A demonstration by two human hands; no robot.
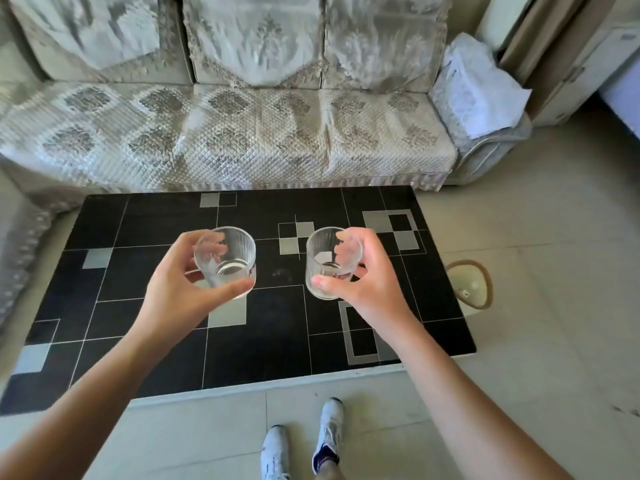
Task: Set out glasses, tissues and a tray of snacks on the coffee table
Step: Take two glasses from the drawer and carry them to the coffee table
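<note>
I hold two clear ribbed glasses above the black coffee table (166,341), which carries grey squares and thin white lines. My left hand (180,289) wraps around the left glass (230,258), thumb across its near side and fingers behind it. My right hand (370,275) grips the right glass (327,268) the same way. Both glasses are upright and look empty. Whether they touch the tabletop I cannot tell. No tissues or snack tray are in view.
A long sofa (225,133) with a quilted grey cover runs along the table's far side. A round beige object (472,284) sits on the floor by the table's right edge. My feet in white sneakers (304,441) stand on light tiles at the near edge.
</note>
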